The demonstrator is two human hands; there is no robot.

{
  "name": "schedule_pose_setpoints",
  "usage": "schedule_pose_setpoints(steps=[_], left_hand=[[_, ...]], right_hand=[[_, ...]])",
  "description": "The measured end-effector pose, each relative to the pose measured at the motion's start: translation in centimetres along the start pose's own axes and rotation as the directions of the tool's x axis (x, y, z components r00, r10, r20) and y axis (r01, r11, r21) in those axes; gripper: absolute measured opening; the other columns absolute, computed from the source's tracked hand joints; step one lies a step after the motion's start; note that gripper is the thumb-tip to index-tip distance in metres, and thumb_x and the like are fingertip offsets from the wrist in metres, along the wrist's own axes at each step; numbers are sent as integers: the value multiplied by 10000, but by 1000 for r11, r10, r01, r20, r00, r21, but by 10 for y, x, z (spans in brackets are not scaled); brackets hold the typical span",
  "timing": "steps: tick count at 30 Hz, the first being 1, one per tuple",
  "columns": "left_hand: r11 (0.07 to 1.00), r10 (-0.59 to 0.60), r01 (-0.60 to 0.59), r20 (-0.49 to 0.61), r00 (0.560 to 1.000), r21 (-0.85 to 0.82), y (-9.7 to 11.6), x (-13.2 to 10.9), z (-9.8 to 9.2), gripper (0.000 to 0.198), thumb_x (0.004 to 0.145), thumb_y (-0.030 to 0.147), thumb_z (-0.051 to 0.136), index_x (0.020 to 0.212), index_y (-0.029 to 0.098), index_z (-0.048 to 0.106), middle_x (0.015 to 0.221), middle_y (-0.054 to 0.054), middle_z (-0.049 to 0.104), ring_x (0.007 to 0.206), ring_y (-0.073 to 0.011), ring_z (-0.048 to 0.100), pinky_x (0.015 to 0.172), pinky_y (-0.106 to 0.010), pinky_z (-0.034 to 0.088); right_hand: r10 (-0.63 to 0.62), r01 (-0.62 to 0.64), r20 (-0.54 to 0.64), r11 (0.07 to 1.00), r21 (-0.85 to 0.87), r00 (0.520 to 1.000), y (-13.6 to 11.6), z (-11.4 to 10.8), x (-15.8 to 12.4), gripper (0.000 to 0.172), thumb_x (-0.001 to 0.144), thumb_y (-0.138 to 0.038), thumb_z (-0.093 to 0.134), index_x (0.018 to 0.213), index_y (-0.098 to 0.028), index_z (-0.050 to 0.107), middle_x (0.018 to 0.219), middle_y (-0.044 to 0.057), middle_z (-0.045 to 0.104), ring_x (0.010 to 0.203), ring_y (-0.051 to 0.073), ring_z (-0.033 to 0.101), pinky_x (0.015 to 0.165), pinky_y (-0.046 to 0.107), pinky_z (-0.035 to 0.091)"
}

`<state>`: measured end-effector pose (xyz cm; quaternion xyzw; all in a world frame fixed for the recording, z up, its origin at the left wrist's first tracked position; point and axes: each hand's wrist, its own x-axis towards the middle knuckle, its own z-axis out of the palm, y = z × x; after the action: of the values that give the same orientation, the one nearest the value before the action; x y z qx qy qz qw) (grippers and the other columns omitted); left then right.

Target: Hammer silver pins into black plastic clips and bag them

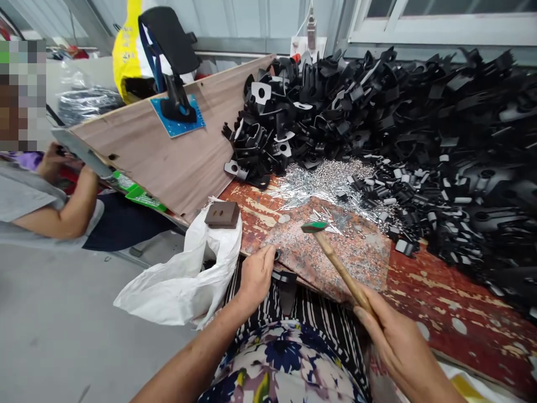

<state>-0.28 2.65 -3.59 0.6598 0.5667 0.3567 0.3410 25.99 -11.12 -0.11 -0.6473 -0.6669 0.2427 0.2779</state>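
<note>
My right hand (396,341) is closed round the wooden handle of a small hammer (335,260), whose green head hovers over a speckled stone slab (356,257) on the worn red table (453,313). My left hand (257,274) grips a black plastic part (285,282) at the slab's near left edge, fingers curled on it. Loose silver nails (331,218) lie just beyond the hammer head.
A big heap of black plastic parts (419,112) fills the back and right of the table. A white plastic bag (188,280) hangs at the left with a brown block (222,214) on it. A wooden board (168,151) stands as a divider; another person's arm (71,207) is beyond it.
</note>
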Motion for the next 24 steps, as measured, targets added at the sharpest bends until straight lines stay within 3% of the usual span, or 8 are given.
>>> schedule_pose_setpoints(steps=[3,8,13,18,20,24], left_hand=[[999,8,-6,-36,999,40,-1,-1,2,397,1004,390,334,667,227,466,633,11,497,621,-171,455,634,-297,318],[997,13,-6,-83,996,81,0,-1,3,395,1004,373,314,660,234,448,636,-1,512,617,-180,475,626,-307,318],[995,27,-19,-78,997,94,-1,-1,4,391,1006,344,308,690,226,506,656,-20,555,637,-192,523,633,-311,345],[995,41,-34,-77,996,91,-4,-2,3,391,1011,358,322,686,228,495,653,-13,554,625,-185,509,619,-304,348],[996,43,-37,-77,996,81,-4,-2,3,387,1011,365,322,704,226,511,672,-19,568,645,-190,523,631,-303,363],[998,38,-35,-66,997,47,-6,-2,4,390,1011,385,328,750,214,562,722,-38,609,700,-211,565,680,-315,405]], right_hand=[[-235,208,-81,943,-259,969,-10,-17,6,531,1011,-279,476,1534,-326,401,1291,30,697,1007,209,744,809,264,613],[-389,338,-163,901,-272,907,-21,-7,6,637,997,-201,488,1594,-281,279,1368,55,647,1091,211,719,928,275,595],[-323,332,74,919,-214,943,-12,10,13,587,1019,-190,416,1583,-299,294,1319,45,681,1048,198,736,806,280,643],[-335,322,-26,922,-216,942,-12,2,13,614,1009,-207,454,1593,-271,277,1472,62,555,1284,233,603,1049,361,544],[-330,318,-12,920,-230,944,-13,5,10,605,1006,-204,443,1588,-280,295,1437,75,588,1243,254,634,1002,377,579],[-250,271,126,944,-190,960,-12,14,11,584,1027,-215,375,1592,-317,268,1279,81,693,1021,244,738,816,375,645]])
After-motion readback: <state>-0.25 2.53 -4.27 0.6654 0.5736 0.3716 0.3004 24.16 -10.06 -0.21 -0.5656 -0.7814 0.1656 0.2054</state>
